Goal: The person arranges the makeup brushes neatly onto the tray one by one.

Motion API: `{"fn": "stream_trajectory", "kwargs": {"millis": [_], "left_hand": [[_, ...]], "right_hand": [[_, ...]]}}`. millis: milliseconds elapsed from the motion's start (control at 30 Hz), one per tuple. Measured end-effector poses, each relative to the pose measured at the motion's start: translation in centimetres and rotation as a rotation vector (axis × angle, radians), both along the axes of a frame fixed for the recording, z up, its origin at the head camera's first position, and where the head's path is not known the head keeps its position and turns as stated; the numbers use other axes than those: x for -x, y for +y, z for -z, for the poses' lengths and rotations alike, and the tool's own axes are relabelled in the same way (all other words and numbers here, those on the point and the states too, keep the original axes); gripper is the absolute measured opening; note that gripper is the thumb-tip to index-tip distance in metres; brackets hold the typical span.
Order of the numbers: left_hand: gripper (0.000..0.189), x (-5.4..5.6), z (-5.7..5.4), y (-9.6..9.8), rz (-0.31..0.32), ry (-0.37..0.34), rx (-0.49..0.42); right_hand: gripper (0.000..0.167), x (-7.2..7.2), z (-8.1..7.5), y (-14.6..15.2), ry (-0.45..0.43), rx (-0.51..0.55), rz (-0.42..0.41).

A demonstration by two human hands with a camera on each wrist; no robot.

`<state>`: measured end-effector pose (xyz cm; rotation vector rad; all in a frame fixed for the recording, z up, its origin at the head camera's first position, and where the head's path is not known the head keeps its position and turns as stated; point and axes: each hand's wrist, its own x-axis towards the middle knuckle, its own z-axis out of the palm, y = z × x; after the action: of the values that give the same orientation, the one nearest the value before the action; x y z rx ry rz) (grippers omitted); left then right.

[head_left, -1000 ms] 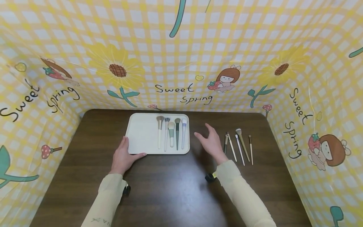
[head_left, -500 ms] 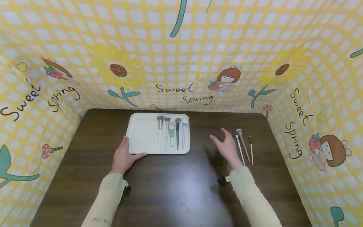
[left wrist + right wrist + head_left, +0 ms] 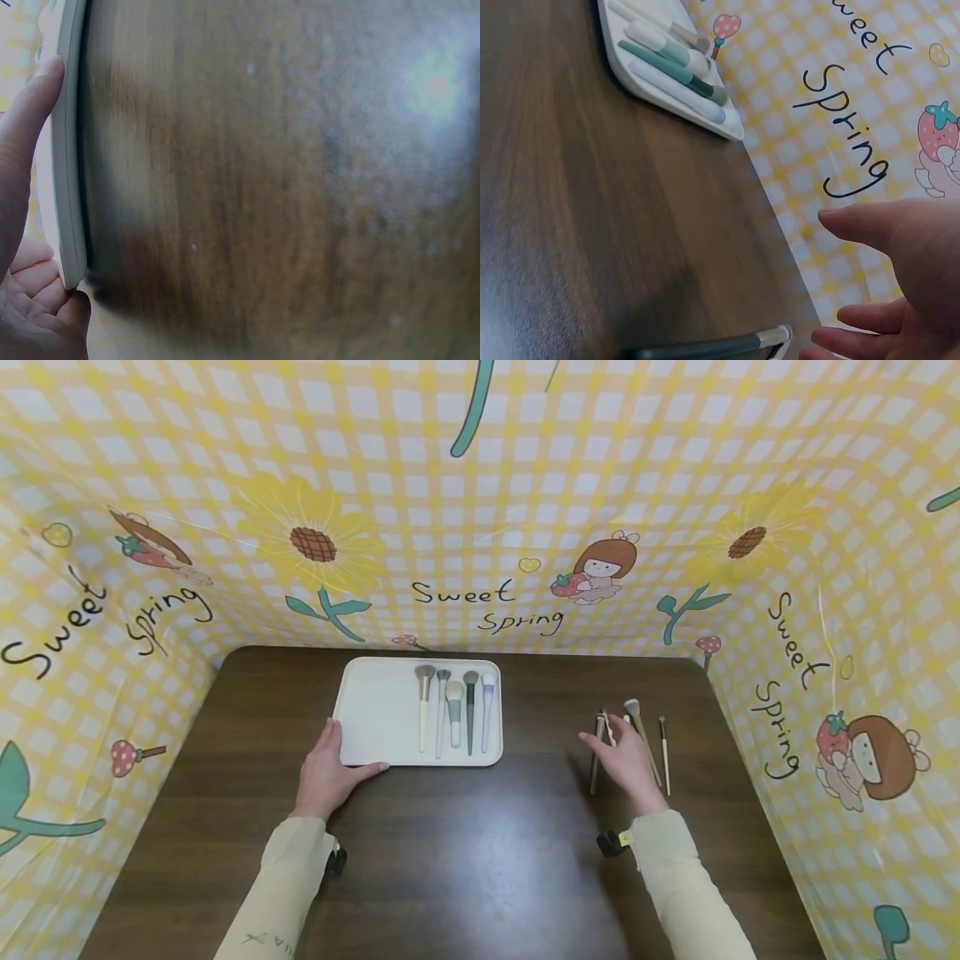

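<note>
My left hand rests at the near left corner of a white tray. Its thumb lies straight along the front rim, and the other fingers reach up the left side. Several makeup brushes lie side by side in the tray's right half. Over on the right, my right hand hovers above loose brushes with thumb and fingers spread, holding nothing. Just left of its thumb lies a dark-handled makeup brush, also low in the right wrist view. A pale brush is partly hidden behind the fingers.
To the right of that hand lie a brush with an olive handle and a thin, light-handled brush. The dark wooden table ends at a yellow checked cloth wall at the back and sides.
My right hand has moved rightward from beside the tray to above the loose brushes, uncovering the dark-handled brush on its left. My left hand and the tray have kept their places.
</note>
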<state>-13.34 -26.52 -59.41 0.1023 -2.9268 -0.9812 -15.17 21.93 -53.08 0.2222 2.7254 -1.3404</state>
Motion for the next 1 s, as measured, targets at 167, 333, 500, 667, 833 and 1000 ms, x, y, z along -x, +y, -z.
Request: {"fn": "stream_trajectory", "kwargs": {"millis": [167, 333, 500, 667, 833, 1000], "left_hand": [[0.125, 0.1, 0.3, -0.1, 0.0, 0.0, 0.003], [0.125, 0.2, 0.4, -0.1, 0.0, 0.006, 0.002], [0.126, 0.1, 0.4, -0.2, -0.002, 0.005, 0.002], [0.126, 0.1, 0.2, -0.2, -0.001, -0.001, 0.0], [0.128, 0.2, 0.4, -0.3, -0.005, -0.004, 0.001], [0.132, 0.2, 0.8, -0.3, -0.005, -0.016, 0.005]], "right_hand": [[0.074, -0.3, 0.3, 0.3, -0.015, -0.025, 0.006], [0.057, -0.6, 0.7, 0.8, -0.046, -0.078, -0.006], [0.041, -0.7, 1.4, 1.2, -0.113, -0.101, -0.025], [0.032, -1.0, 1.9, 1.1, -0.189, -0.048, -0.012], [0.025, -1.0, 2.7, 1.0, -0.241, -0.01, -0.014], [0.023, -0.9, 3.0, 1.1, -0.254, -0.012, -0.005]]}}
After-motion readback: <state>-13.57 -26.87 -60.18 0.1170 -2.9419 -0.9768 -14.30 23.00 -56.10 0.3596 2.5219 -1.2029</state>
